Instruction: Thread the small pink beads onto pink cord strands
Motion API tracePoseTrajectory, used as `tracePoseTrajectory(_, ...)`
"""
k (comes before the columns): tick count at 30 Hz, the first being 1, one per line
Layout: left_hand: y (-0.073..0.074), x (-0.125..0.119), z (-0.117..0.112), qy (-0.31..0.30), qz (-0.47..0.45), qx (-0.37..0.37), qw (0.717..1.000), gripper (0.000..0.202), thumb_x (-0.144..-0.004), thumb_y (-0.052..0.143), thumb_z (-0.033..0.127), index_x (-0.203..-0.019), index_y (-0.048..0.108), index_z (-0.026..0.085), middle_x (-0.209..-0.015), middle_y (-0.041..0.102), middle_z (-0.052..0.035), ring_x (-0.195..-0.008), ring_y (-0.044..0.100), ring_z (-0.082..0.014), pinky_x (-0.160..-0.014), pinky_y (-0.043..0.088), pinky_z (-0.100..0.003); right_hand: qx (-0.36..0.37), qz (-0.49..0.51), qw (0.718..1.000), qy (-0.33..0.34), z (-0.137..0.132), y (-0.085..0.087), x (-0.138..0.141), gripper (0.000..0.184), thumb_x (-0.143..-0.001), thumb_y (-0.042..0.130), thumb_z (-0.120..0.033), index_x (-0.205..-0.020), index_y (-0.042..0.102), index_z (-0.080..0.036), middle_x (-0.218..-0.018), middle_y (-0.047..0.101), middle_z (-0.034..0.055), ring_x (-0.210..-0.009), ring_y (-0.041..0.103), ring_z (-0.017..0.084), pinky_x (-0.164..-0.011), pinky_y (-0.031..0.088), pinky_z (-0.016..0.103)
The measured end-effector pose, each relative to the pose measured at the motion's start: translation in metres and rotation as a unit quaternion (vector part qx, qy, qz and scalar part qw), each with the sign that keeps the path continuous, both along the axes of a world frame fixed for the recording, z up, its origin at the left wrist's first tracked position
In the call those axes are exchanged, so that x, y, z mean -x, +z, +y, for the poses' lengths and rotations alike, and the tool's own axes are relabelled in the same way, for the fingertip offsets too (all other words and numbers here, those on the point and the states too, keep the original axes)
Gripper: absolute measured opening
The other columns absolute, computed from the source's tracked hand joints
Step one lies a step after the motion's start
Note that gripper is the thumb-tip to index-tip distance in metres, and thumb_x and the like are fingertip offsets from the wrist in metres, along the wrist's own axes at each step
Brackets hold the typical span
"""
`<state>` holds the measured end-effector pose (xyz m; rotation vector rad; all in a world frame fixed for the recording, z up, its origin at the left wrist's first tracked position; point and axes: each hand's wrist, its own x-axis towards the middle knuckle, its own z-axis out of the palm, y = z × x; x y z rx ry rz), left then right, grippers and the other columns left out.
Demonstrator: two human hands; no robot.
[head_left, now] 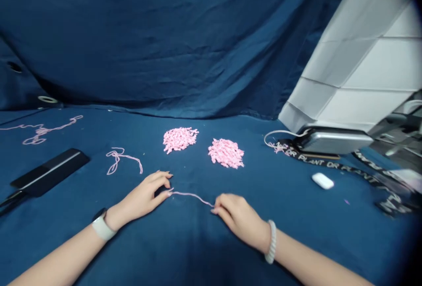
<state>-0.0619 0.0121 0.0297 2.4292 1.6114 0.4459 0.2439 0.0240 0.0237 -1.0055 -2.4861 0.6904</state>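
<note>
Your left hand (140, 198) and right hand (239, 220) are apart, low over the work surface. Each pinches one end of a short pink yarn strand (193, 196) between the fingertips. The strand spans the gap between your hands in a shallow curve, directly in front of you. Your left wrist wears a white band (103, 229); your right wrist wears a white beaded bracelet (272, 242).

The work surface is covered by a dark blue cloth (211, 233), which continues up the back as a creased blue backdrop (148, 35). A white panelled wall (358, 62) stands at upper right.

Two piles of crinkled pink yarn (180, 139) (226, 153) lie side by side ahead of your hands. Left of them is a loose yarn length (120, 158), and a longer one (42, 130) lies further left, near the cloth's far edge. A flat black case (49, 172) rests at left. At right, note a silver pouch (332, 141), a black printed strap (329, 165), and a small white object (322, 181).
</note>
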Motion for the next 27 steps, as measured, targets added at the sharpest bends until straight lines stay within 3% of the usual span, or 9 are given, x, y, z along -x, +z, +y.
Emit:
tracePoseTrajectory(4,0.0,0.011,0.004,0.029,0.014,-0.025,0.999,0.053,-0.08,0.047,0.046,-0.128,0.041,0.025,-0.132,0.044,-0.0071,-0.124,0.04,-0.0222,-0.106,0.033,-0.043,0.011,0.03,0.998,0.061,0.008,0.006,0.008,0.018,-0.09,0.039,-0.026,-0.098,0.055,-0.023,-0.092,0.061,-0.0015,-0.087,0.056,0.009,-0.081,0.041,0.02)
tracePoseTrajectory(8,-0.003,0.016,-0.002,0.079,-0.001,-0.054,0.995,0.05,-0.083,0.041,0.043,-0.13,0.039,0.024,-0.132,0.043,-0.0064,-0.122,0.041,-0.0194,-0.105,0.035,-0.038,0.045,0.053,0.994,0.09,0.012,0.012,0.02,0.025,-0.09,0.034,-0.021,-0.105,0.054,-0.023,-0.096,0.059,0.0008,-0.085,0.055,0.008,-0.08,0.041,0.02)
tracePoseTrajectory(11,-0.004,0.013,-0.006,0.104,-0.009,-0.07,0.992,0.051,-0.084,0.04,0.044,-0.129,0.04,0.021,-0.131,0.045,-0.0079,-0.12,0.043,-0.0197,-0.104,0.036,-0.038,0.093,0.073,0.992,0.047,0.014,0.008,0.026,0.026,-0.091,0.032,-0.026,-0.102,0.055,-0.02,-0.078,0.056,0.0011,-0.068,0.05,0.007,-0.069,0.04,0.02)
tracePoseTrajectory(14,-0.001,0.01,-0.006,0.094,0.012,-0.071,0.993,0.049,-0.085,0.036,0.044,-0.129,0.04,0.02,-0.129,0.046,-0.0075,-0.12,0.043,-0.0201,-0.106,0.034,-0.042,0.189,0.118,0.974,-0.029,0.02,0.002,0.03,0.029,-0.091,0.033,-0.035,-0.104,0.052,-0.017,-0.065,0.048,-0.0006,-0.058,0.045,0.006,-0.058,0.037,0.019)
tracePoseTrajectory(17,0.004,0.011,0.006,0.009,0.037,-0.063,0.997,0.05,-0.086,0.035,0.044,-0.13,0.038,0.022,-0.131,0.045,-0.0053,-0.123,0.04,-0.0199,-0.109,0.03,-0.043,0.323,0.205,0.921,-0.075,0.034,-0.002,0.035,0.033,-0.087,0.041,-0.042,-0.104,0.048,-0.015,-0.056,0.04,-0.0036,-0.049,0.036,0.004,-0.047,0.03,0.016)
tracePoseTrajectory(20,0.004,0.014,0.026,-0.071,0.033,-0.07,0.994,0.047,-0.087,0.034,0.042,-0.128,0.04,0.021,-0.132,0.045,-0.0046,-0.125,0.038,-0.0194,-0.11,0.027,-0.043,0.452,0.327,0.825,-0.097,0.048,-0.004,0.038,0.03,-0.081,0.053,-0.041,-0.094,0.047,-0.015,-0.046,0.028,-0.0081,-0.04,0.024,0.002,-0.041,0.02,0.015)
tracePoseTrajectory(23,-0.004,0.018,0.039,-0.118,0.006,-0.068,0.991,0.047,-0.087,0.033,0.041,-0.129,0.038,0.02,-0.132,0.044,-0.0055,-0.125,0.039,-0.0185,-0.11,0.03,-0.041,0.46,0.449,0.749,-0.161,0.053,-0.005,0.04,0.032,-0.075,0.062,-0.036,-0.093,0.044,-0.016,-0.049,0.032,-0.0085,-0.042,0.028,0.001,-0.043,0.025,0.014)
tracePoseTrajectory(25,-0.01,0.023,0.043,-0.121,-0.011,-0.067,0.99,0.045,-0.088,0.033,0.038,-0.129,0.038,0.02,-0.132,0.044,-0.0055,-0.124,0.04,-0.0189,-0.109,0.032,-0.043,0.452,0.471,0.738,-0.171,0.053,-0.005,0.04,0.034,-0.071,0.067,-0.031,-0.092,0.045,-0.015,-0.055,0.04,-0.0067,-0.048,0.039,0.002,-0.049,0.034,0.015)
tracePoseTrajectory(27,-0.014,0.027,0.046,-0.118,-0.028,-0.061,0.991,0.045,-0.087,0.034,0.038,-0.127,0.04,0.019,-0.13,0.046,-0.007,-0.122,0.042,-0.0203,-0.106,0.034,-0.044,0.461,0.445,0.753,-0.15,0.053,-0.003,0.04,0.035,-0.066,0.071,-0.027,-0.087,0.046,-0.013,-0.062,0.046,-0.0044,-0.053,0.045,0.002,-0.053,0.038,0.016)
